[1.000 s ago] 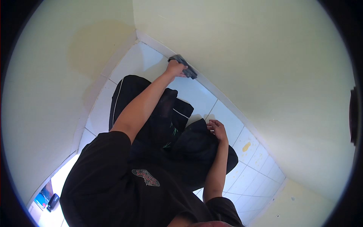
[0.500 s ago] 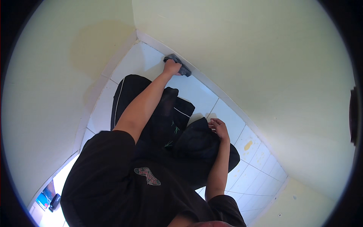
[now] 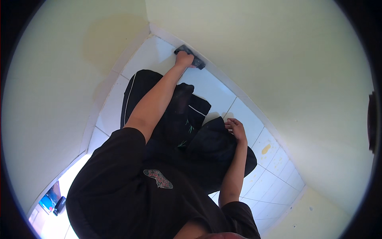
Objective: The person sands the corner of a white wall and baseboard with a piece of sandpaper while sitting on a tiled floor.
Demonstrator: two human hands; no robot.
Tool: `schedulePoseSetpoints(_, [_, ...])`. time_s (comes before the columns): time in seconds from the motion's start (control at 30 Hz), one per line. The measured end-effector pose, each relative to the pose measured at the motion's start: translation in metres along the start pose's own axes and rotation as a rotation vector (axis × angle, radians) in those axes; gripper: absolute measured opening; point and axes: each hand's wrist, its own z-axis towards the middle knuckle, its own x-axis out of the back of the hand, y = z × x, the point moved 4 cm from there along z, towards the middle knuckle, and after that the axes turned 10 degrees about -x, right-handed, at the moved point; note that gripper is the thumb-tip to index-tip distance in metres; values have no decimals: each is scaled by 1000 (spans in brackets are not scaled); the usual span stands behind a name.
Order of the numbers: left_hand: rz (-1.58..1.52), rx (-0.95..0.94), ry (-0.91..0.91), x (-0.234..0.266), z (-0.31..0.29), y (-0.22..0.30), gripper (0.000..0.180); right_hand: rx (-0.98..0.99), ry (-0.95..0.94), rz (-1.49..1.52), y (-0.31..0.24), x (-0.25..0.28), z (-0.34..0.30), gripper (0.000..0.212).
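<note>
My left hand (image 3: 184, 59) is closed over a dark grey folded cloth (image 3: 199, 63) and presses it down on the white tiled floor. One long side of the cloth lies along the foot of the wall, close to the corner. My right hand (image 3: 236, 129) is held at my right knee, its fingers loosely bent and apart, with nothing in them. Both knees, in black trousers (image 3: 191, 124), are bent beneath my arms.
Pale walls (image 3: 258, 47) meet the tiled floor (image 3: 209, 85) along a low skirting (image 3: 223, 81). Yellowish spots (image 3: 266, 149) mark the tiles at the right. A brown stain (image 3: 105, 42) shows on the left wall. A black object (image 3: 59, 205) lies beyond the bright opening at lower left.
The whole view has shifted slightly, so everything sits a little higher and further right. My left hand still grips the cloth by the wall; my right hand stays at the knee.
</note>
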Motion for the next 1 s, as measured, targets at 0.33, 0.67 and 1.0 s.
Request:
schedulePoseSetpoints(0.33, [26, 6, 49, 22, 10, -2, 27, -17, -18, -23, -5, -8, 1, 35])
schedulePoseSetpoints(0.67, [174, -28, 41, 31, 19, 11, 26, -44, -14, -8, -6, -5, -3, 36])
schedulePoseSetpoints(1.0, [211, -29, 53, 42, 25, 17, 26, -29, -3, -27, -6, -7, -6, 35])
